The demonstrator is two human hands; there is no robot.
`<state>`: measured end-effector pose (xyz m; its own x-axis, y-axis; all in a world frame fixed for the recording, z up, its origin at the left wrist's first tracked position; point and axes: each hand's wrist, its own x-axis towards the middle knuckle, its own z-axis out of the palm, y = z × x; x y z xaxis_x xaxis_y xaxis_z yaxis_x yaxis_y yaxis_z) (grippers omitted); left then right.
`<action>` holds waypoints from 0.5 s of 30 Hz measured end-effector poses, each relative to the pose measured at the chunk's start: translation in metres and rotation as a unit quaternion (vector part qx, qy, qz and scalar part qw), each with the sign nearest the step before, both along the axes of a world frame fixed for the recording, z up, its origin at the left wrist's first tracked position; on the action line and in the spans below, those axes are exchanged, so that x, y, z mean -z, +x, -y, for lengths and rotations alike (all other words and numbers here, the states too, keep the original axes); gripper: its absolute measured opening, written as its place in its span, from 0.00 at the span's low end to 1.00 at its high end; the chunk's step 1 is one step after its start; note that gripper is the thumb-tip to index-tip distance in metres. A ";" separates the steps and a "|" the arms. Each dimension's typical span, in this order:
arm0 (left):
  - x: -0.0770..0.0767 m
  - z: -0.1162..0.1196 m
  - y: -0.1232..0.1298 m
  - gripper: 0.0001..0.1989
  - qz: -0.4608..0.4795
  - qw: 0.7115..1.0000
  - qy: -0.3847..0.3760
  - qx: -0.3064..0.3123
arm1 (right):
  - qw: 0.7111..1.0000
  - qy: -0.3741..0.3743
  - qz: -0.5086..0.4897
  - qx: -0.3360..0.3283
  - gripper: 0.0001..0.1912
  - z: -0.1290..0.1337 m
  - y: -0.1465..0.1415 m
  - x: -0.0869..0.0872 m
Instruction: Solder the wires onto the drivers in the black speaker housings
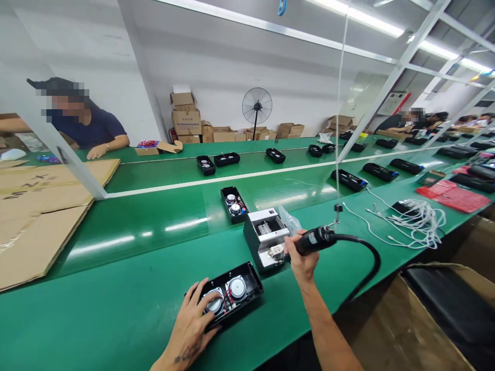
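Note:
My left hand (pixel 194 319) grips the left end of a black speaker housing (pixel 253 282) on the green bench, fingers over its rim and thumb at the near side. Two round silver speaker drivers (pixel 236 287) with red wires sit inside it; my fingers partly cover the left one. My right hand (pixel 302 262) is closed around a black electric screwdriver (pixel 315 240), tilted, its cable curving off to the right. The screwdriver's tip end is at the front of a grey-and-black screw feeder (pixel 263 232); the bit itself is hidden by my hand.
Behind the feeder, another open speaker housing (pixel 234 205) sits on the green conveyor belt (pixel 185 190). Flattened cardboard (pixel 34 216) covers the left side. White cables (pixel 421 224) and a red plastic bag (pixel 454 196) lie at right. A co-worker (pixel 88 121) sits across, upper left.

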<state>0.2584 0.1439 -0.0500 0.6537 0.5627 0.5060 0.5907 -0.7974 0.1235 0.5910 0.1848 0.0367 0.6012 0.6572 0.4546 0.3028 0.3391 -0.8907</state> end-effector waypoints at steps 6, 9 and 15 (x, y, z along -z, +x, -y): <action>0.007 0.002 0.001 0.14 0.039 0.999 -0.014 -0.005 | 0.990 -0.065 -0.007 -0.123 0.20 0.015 -0.014 -0.007; 0.011 0.003 0.004 0.16 0.057 0.998 -0.018 -0.007 | 0.958 -0.074 -0.061 -0.269 0.20 0.037 -0.029 -0.009; 0.008 0.005 0.008 0.13 0.061 0.998 -0.031 -0.011 | 0.884 0.061 -0.169 -0.432 0.15 0.064 -0.091 -0.016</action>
